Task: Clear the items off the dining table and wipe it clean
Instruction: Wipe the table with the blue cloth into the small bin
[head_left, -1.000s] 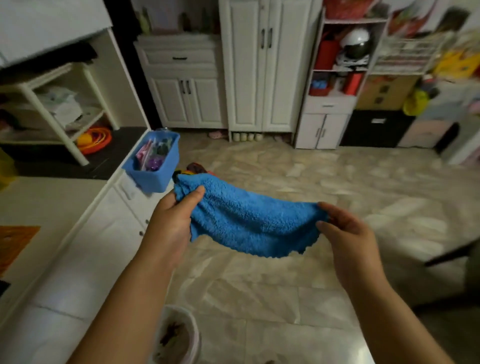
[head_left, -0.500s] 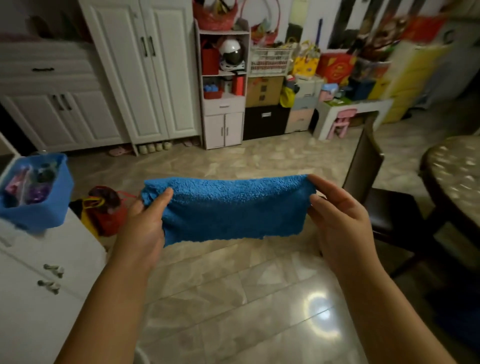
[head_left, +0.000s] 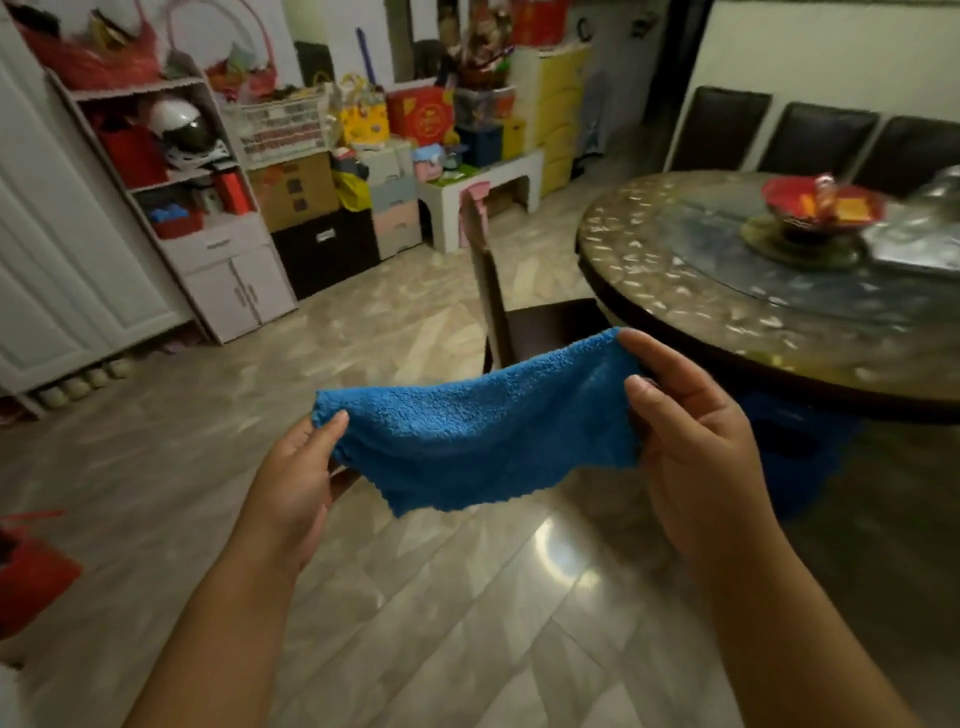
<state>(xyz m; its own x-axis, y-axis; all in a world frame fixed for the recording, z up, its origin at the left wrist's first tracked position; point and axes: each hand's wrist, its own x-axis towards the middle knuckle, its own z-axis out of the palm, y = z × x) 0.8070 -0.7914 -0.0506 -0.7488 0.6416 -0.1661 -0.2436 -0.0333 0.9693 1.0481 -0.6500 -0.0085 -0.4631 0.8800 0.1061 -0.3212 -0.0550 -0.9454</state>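
Dining table (head_left: 675, 280) round, mottled stone, fluffy blue cloth (head_left: 478, 431) sagging between hands

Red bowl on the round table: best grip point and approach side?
Grip the red bowl at its flared rim on the near left, coming over the table edge beside the chair. It sits raised on a stand, so its rim looks free, and grey items crowd its right. Both hands hold the blue cloth, so free one first.

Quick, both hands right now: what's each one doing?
Left hand: closed on the left end of the blue cloth, pinched under the thumb.
Right hand: closed on the cloth's right end, held up in the air short of the dining table.
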